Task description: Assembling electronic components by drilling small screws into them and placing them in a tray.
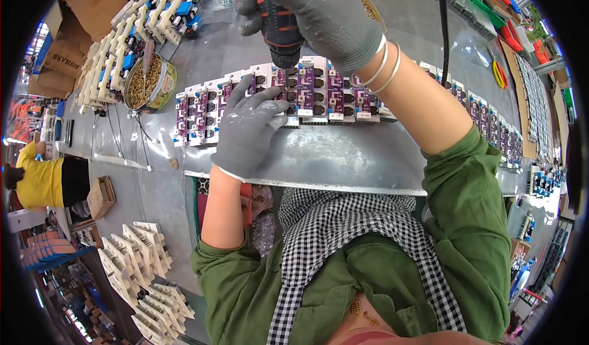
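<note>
Our right hand (319,13) grips the driver (279,29) upright over the boards (307,93) at mid-desk (343,155); our left hand (248,127), fingers spread, pins the board just left of the bit. We should keep the driver plumb and that board flat

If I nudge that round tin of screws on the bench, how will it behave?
The round tin sits flat and wide, so it would probably slide rather than tip. It looks nearly full of small metal screws, so likely heavy for its size. Open-topped, a hard shove might spill some.
</note>
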Action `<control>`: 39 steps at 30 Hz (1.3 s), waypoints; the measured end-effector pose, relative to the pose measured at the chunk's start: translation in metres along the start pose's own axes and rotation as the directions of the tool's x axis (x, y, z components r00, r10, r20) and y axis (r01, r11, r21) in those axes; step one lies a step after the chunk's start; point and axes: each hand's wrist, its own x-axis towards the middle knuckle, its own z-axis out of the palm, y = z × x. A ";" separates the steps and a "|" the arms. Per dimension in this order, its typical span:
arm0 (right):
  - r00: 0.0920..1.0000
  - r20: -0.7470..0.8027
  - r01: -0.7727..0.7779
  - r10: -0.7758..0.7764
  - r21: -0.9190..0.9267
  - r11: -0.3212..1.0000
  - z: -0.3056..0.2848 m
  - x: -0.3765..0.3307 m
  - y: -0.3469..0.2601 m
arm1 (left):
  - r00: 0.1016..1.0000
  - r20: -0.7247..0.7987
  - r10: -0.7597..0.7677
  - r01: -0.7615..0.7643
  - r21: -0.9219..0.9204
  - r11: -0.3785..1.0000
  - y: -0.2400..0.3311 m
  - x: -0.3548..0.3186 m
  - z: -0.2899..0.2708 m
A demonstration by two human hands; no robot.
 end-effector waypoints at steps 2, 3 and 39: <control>1.000 -0.012 -0.004 0.004 -0.004 1.000 0.001 0.000 0.000 | 0.999 -0.001 -0.043 0.043 0.004 0.999 -0.002 -0.002 0.000; 1.000 -0.007 -0.004 0.004 -0.002 1.000 0.002 0.000 0.000 | 1.000 0.010 0.013 -0.014 0.029 1.000 -0.005 -0.004 -0.001; 0.998 0.030 0.058 -0.057 -0.065 0.996 -0.012 0.010 -0.009 | 0.983 0.179 0.048 -0.048 -0.003 0.999 -0.016 0.013 -0.028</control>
